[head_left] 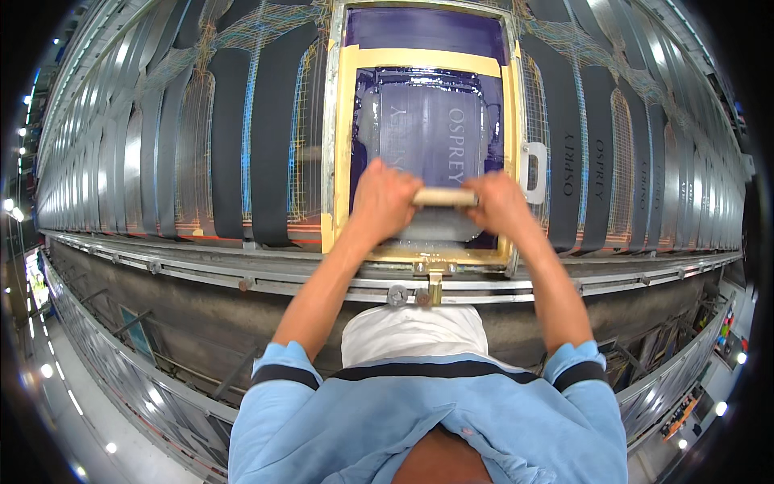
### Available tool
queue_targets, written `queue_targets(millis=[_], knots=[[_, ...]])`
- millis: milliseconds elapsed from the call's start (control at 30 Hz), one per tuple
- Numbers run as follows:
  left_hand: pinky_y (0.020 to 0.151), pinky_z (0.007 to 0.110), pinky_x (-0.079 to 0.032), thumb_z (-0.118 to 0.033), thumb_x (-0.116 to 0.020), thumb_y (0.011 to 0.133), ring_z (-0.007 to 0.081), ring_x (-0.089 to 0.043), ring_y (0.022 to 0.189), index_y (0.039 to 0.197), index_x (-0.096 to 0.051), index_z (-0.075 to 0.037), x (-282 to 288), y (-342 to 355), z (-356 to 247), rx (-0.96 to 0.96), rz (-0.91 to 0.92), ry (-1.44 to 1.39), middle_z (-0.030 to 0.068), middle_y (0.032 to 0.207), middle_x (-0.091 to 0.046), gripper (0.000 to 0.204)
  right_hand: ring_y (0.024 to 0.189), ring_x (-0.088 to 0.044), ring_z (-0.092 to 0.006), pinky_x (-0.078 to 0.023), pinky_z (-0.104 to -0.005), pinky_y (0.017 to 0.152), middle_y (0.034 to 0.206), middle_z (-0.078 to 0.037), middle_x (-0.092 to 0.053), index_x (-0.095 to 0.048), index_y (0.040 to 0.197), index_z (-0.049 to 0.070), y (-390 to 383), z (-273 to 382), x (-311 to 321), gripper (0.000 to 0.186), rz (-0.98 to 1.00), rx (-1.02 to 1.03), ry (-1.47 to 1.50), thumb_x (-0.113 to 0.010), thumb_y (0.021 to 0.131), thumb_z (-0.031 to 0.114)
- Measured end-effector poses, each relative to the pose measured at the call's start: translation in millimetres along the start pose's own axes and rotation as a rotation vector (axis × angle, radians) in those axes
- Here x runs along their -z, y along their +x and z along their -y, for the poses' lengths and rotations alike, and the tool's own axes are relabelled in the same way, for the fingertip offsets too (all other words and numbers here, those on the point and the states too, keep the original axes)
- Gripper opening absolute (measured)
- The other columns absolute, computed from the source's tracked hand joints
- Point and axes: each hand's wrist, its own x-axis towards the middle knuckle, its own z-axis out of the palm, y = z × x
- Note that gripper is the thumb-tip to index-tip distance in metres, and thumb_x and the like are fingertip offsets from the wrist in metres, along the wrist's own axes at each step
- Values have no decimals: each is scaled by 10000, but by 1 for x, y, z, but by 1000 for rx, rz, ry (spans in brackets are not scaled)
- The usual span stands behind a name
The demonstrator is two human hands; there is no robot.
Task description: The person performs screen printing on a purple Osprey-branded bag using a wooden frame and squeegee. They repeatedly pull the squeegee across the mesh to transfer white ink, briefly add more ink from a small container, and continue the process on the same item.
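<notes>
Both hands, left hand (385,198), right hand (498,202), gripping wooden squeegee (445,197) over purple, seemingly ink-coated screen (427,121).

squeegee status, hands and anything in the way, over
Both hands shut on squeegee: left hand, right hand. Squeegee low on the screen, over dark fabric panel. Nothing blocking the screen.
</notes>
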Motion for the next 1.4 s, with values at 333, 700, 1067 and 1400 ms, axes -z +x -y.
queue_targets(millis=[333, 700, 1067, 1400], knots=[[828, 394, -430, -158, -857, 610, 214, -632, 898, 979, -707, -136, -6, -50, -32, 3, -72, 35, 14, 949, -695, 399, 1027, -687, -356, -507, -448, 904, 1097, -184, -730, -709, 1126, 38, -10, -82, -3, 348, -841, -633, 89, -669, 976, 349], [844, 398, -435, -103, -766, 650, 231, -640, 917, 934, -705, -135, 18, -78, -6, 4, -182, -88, 10, 942, -680, 292, 725, -602, -193, -499, -384, 739, 798, -91, -684, -686, 960, 41, 20, -82, 11, 328, -666, -732, 559, -645, 1002, 363], [831, 398, -429, -87, -796, 595, 202, -626, 885, 1011, -714, -122, 121, -259, 191, -20, -109, 197, -15, 1021, -704, 426, 695, -631, -290, -483, -418, 699, 770, -163, -663, -676, 1037, 28, 173, 158, -118, 348, -827, -582, 664, -651, 976, 370], [779, 380, -425, -56, -680, 723, 219, -605, 814, 1018, -697, -75, 100, -323, 210, -50, -186, 172, 22, 1012, -685, 296, 627, -628, -332, -470, -450, 658, 671, -177, -636, -683, 1006, 42, 205, 184, -135, 349, -741, -701, 549, -634, 974, 386]])
